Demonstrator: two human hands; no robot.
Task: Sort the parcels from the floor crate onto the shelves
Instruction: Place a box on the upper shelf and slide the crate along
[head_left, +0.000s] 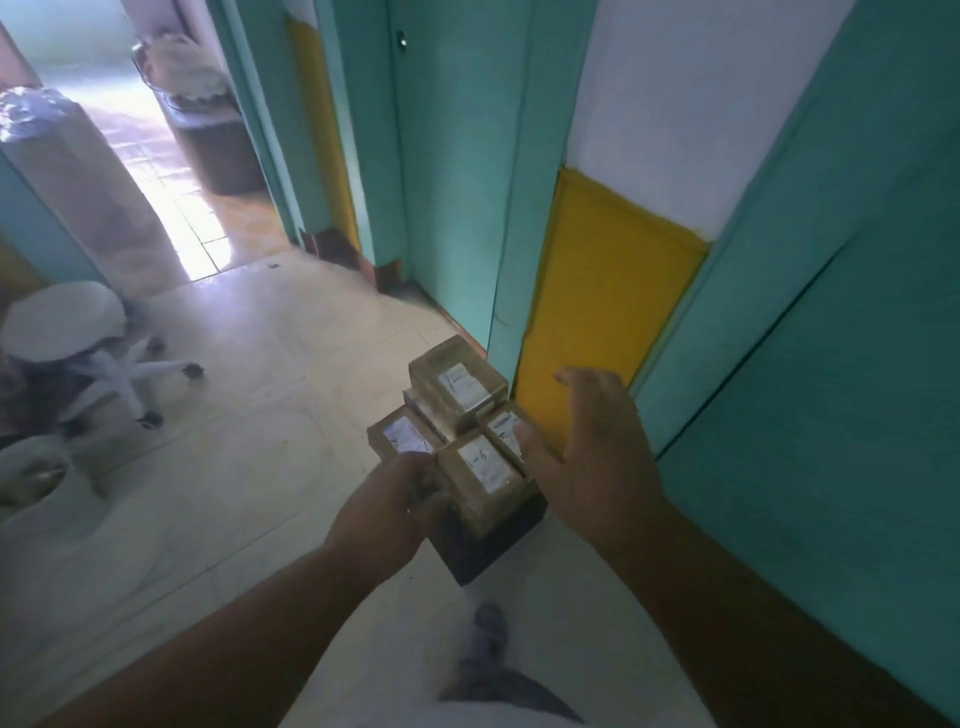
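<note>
From the head view, taped brown parcels (457, 395) heaped in a dark crate (488, 540) on the floor (probably light, stiff, slick-taped; best gripped by opposite sides), left hand (395, 499) gripping the crate's rim, right hand (587, 447) spread open alongside.

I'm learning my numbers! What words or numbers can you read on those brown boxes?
"6": handwritten on the white label of the nearest parcel.
Top parcel: label too blurred to read.
Left parcel: label marks too blurred to read.
Right parcel: a dark printed line, too small to read.
No other writing shows anywhere.
</note>
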